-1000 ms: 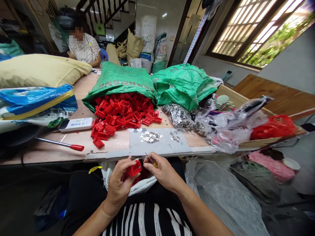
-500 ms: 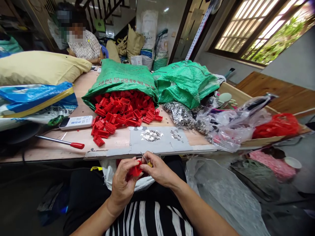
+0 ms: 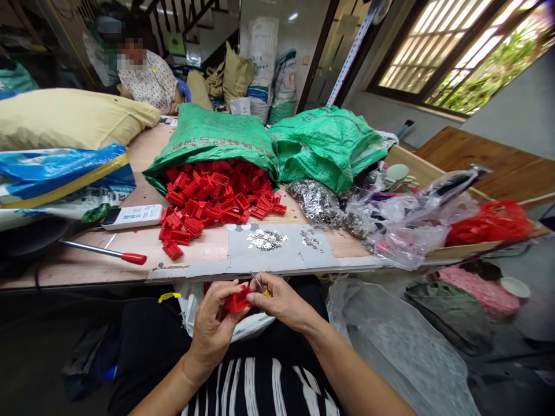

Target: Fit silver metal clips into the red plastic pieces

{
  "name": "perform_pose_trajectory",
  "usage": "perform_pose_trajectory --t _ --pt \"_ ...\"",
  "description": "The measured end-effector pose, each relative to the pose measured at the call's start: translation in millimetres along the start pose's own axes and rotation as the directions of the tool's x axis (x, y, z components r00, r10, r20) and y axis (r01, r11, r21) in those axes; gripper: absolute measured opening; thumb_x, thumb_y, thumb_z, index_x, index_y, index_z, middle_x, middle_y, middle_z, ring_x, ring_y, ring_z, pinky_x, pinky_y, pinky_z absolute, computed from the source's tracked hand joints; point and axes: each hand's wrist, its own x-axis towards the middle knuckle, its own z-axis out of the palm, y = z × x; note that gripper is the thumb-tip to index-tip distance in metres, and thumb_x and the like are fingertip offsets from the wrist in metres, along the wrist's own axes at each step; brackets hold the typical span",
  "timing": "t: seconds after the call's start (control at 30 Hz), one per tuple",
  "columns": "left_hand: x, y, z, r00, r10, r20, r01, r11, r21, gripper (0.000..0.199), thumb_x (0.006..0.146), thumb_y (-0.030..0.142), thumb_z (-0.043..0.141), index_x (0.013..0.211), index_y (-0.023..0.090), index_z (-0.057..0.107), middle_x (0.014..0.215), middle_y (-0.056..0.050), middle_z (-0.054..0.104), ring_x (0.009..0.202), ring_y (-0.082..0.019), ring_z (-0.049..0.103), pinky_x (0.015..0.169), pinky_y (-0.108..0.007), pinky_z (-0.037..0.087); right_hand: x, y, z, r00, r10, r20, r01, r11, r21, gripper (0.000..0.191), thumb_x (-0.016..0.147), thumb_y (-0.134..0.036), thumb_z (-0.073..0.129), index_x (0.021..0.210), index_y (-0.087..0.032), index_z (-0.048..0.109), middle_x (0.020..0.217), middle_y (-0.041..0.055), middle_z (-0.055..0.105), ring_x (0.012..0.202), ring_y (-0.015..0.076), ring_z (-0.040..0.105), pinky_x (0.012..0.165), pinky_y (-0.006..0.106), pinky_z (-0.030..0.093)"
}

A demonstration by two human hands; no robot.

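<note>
Over my lap, my left hand (image 3: 217, 309) is closed around a red plastic part (image 3: 237, 300), a small box-like piece. Close beside it, my right hand (image 3: 277, 300) grips a thin pointed metal tool with a yellow handle (image 3: 265, 293); whether it is tweezers or a pick I cannot tell. The right fingertips are at the red part's right side. Just beyond my hands, a pile of small silvery metal pieces (image 3: 267, 239) lies on a grey sheet (image 3: 243, 263). Behind it, many red parts (image 3: 221, 196) spill from a green woven sack (image 3: 221, 136).
A white bag (image 3: 191, 309) hangs open below the table edge. A red-handled rod (image 3: 130, 258) and a white box (image 3: 139, 215) lie at left. Clear bags of metal pieces (image 3: 318, 202) stand at right, beside a tray with a red bag (image 3: 489, 222). A person (image 3: 150, 81) sits across the table.
My left hand and the red part have moved slightly left. The right hand has dropped a little, and the pointed tool is angled differently beside the part.
</note>
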Motion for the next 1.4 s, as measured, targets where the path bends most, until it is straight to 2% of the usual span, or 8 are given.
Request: perform_pose_trajectory --t 0.2,0.47,0.87,0.97,1.07,1.2,1.3,1.4 --pt "-4 1 -0.9 0.996 -0.013 0.088 0.014 1.000 -0.003 0.032 0.082 0.013 0.063 0.110 0.028 0.058 0.106 -0.004 0.062 0.103 -0.020 0.061 0.086 -0.032 0.052 -4 8 -2 0.992 0.108 0.071 -0.114 0.989 0.095 0.034 0.067 -0.033 0.074 0.081 -0.019 0.047 0.062 -0.0087 0.045 0.048 0.0047 0.031 0.044 0.019 0.021" --pt "-7 -1 1.5 0.991 -0.041 0.130 0.048 0.998 -0.047 0.033 0.082 0.013 0.062 0.110 0.029 0.058 0.107 -0.004 0.061 0.104 -0.021 0.060 0.088 -0.031 0.050 -8 19 -6 0.991 0.102 0.086 -0.119 0.967 0.226 0.039 0.065 -0.033 0.079 0.085 -0.018 0.049 0.060 -0.0093 0.047 0.045 0.0033 0.034 0.043 0.017 0.025" --pt "1 0 2.7 0.974 -0.198 0.108 0.224 0.912 -0.345 0.025 0.074 0.017 0.071 0.097 0.026 0.066 0.098 -0.003 0.062 0.096 -0.020 0.064 0.082 -0.027 0.054 -4 33 -8 0.966 0.112 0.234 -0.218 0.842 0.494 0.049 0.060 -0.030 0.084 0.085 -0.021 0.043 0.054 -0.0119 0.044 0.040 0.0022 0.030 0.042 0.016 0.021" --pt "6 -2 4.6 0.916 -0.397 0.050 0.375 0.808 -0.454 0.026 0.068 0.021 0.077 0.092 0.022 0.066 0.097 -0.004 0.066 0.094 -0.021 0.067 0.082 -0.027 0.055 0 30 -12 0.981 0.093 0.172 -0.149 0.924 0.353 0.045 0.065 -0.040 0.079 0.089 -0.021 0.046 0.058 -0.0095 0.048 0.042 0.0038 0.033 0.042 0.017 0.023" --pt "11 -3 3.7 0.816 -0.576 0.047 0.488 0.645 -0.587 0.036 0.064 0.025 0.080 0.095 0.021 0.063 0.097 -0.005 0.071 0.089 -0.022 0.070 0.078 -0.029 0.057 6 17 -35 0.998 -0.021 -0.057 0.018 0.999 -0.047 0.030 0.076 -0.041 0.068 0.090 -0.019 0.054 0.076 -0.0020 0.058 0.055 0.0085 0.047 0.050 0.021 0.033" --pt "17 -1 0.0 0.757 -0.651 0.058 0.510 0.534 -0.674 0.044 0.060 0.023 0.083 0.097 0.020 0.060 0.092 -0.003 0.074 0.081 -0.020 0.071 0.074 -0.028 0.058 19 -2 -85 0.846 -0.362 -0.390 -0.025 0.705 -0.709 0.009 0.086 -0.025 0.054 0.092 -0.020 0.059 0.091 0.0030 0.065 0.084 0.0172 0.058 0.075 0.028 0.041" --pt "19 4 0.9 0.735 -0.677 0.044 0.511 0.510 -0.693 0.044 0.060 0.023 0.083 0.097 0.021 0.059 0.090 -0.001 0.074 0.078 -0.018 0.070 0.072 -0.025 0.057 32 -9 -115 0.815 -0.387 -0.432 -0.210 0.498 -0.841 0.010 0.086 -0.018 0.052 0.090 -0.019 0.061 0.090 0.0048 0.066 0.085 0.0186 0.059 0.074 0.028 0.040" --pt "21 10 4.0 0.722 -0.692 0.026 0.511 0.507 -0.694 0.044 0.059 0.024 0.083 0.096 0.021 0.059 0.090 -0.001 0.074 0.078 -0.017 0.070 0.071 -0.023 0.056 45 -10 -126 0.825 -0.361 -0.436 -0.267 0.432 -0.862 0.012 0.084 -0.014 0.053 0.091 -0.019 0.062 0.092 0.0062 0.067 0.086 0.0191 0.059 0.074 0.028 0.039"
